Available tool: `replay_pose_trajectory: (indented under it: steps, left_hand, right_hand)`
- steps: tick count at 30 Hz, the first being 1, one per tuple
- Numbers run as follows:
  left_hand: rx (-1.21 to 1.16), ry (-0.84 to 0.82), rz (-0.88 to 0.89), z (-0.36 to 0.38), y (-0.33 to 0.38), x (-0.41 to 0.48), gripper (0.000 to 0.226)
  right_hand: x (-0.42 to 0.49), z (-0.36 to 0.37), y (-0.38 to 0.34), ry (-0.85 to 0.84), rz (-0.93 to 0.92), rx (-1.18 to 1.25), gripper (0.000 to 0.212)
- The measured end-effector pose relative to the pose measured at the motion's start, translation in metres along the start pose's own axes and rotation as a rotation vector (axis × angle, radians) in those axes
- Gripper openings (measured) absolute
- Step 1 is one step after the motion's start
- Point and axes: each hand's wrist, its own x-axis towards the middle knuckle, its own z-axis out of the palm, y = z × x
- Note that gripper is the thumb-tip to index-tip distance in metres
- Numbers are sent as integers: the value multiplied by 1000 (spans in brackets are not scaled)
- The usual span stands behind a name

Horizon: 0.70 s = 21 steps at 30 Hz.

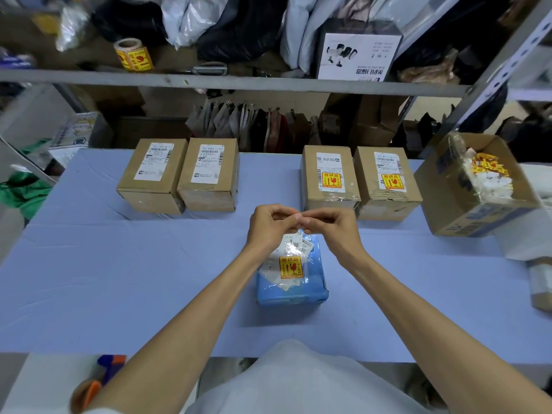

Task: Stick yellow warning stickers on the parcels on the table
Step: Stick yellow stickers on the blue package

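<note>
Blue parcel [291,282]: lies on the counter [119,279] just in front of the person, wrapped in film, with a yellow warning sticker [291,266] already on its top.
Left hand [267,227]: above the parcel's far edge, fingers curled, tips meeting the other hand's.
Right hand [331,231]: likewise curled and pinched in; whether anything is held between the fingertips is too small to tell.
Right pair of boxes [328,177] [385,180]: each bears a yellow sticker on its label.
Left pair of boxes [153,174] [210,173]: no sticker yet, so the job looks roughly half done.
Open carton [466,204]: at the counter's right end, holding yellow and white scraps.
Sticker roll [133,55]: on the shelf [239,80] behind, well apart from the hands.
Risk: a freshly peeled sticker could fold onto itself or cling to the fingers. The blue parcel's slack film may also let its sticker lift.
</note>
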Motion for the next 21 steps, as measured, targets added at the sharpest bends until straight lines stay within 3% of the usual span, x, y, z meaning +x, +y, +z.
replay_pose_trajectory:
  steps: [6, 10, 14, 17, 19, 21]
  left_hand:
    - [-129, -125, -108, 11, 3, 4, 19]
    - [-117, -140, -67, 20, 7, 8, 8]
    - [-57, -280, -42, 37, 15, 15, 25]
    - [-23, -311, -31, 60, 20, 22, 23]
    - [64, -283, 6, 79, 23, 28, 25]
    - [298, -263, 143, 98, 28, 38, 31]
  right_hand:
    - [7, -8, -2, 50, -28, -58, 15]
    - [9, -16, -3, 71, -76, -124, 7]
    - [10, -37, 0, 168, -55, -205, 6]
    - [9, -56, 0, 232, -49, -239, 6]
    - [6, -70, 0, 313, -28, -231, 3]
    - [3, -90, 3, 397, 12, -242, 2]
